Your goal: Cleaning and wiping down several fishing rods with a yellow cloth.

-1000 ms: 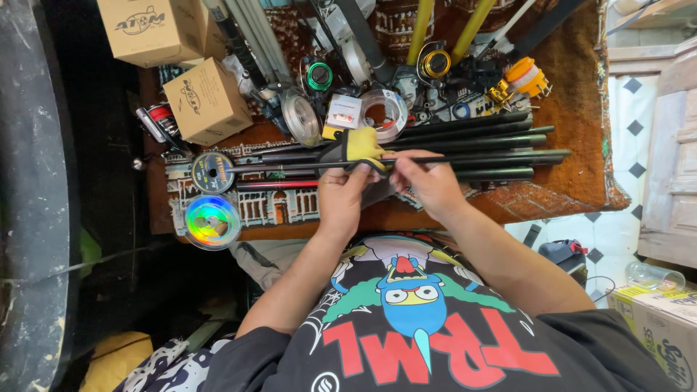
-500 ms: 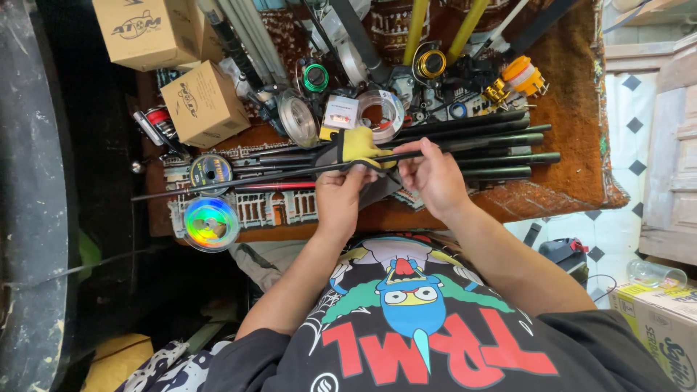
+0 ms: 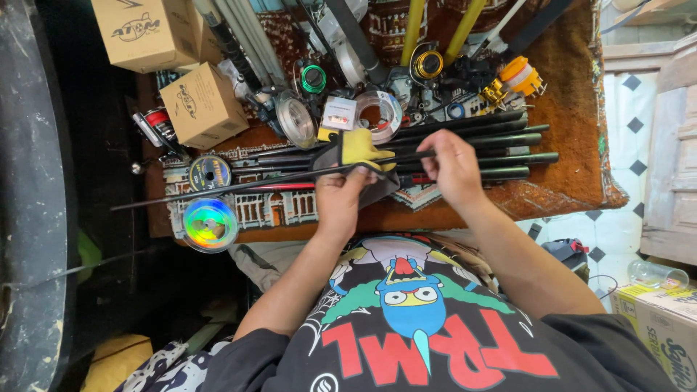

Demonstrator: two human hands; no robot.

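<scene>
Since the earlier frame, the thin dark rod section (image 3: 239,185) had slid further out past the left hand (image 3: 341,199), its tip now reaching well beyond the shiny holographic spool (image 3: 210,224). That hand was pinched shut around a yellow-and-grey cloth (image 3: 357,149) wrapped on the rod, while the right hand (image 3: 454,167) gripped the same rod just beside it with fingers curled closed. Beyond both grips lay a bundle of dark rod sections (image 3: 494,138) on the patterned mat (image 3: 573,109).
</scene>
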